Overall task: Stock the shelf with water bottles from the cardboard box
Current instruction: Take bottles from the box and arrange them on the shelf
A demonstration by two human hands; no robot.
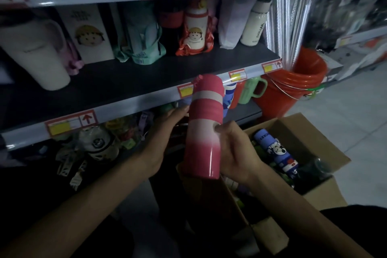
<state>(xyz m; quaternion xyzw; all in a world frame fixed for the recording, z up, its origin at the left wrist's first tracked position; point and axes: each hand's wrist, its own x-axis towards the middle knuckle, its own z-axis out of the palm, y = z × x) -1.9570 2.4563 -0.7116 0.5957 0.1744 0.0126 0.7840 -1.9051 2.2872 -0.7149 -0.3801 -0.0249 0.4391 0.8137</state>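
Head view, pink bottle (206, 111) clasped between fingers (178, 112) of left hand (161, 142), right hand (236, 153)

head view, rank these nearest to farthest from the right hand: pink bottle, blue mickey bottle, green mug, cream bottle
1. pink bottle: gripped in the right hand itself.
2. blue Mickey bottle: lying in the cardboard box, just right of the hand.
3. green mug: on the lower shelf, up and beyond.
4. cream bottle: on the middle shelf, farthest back.
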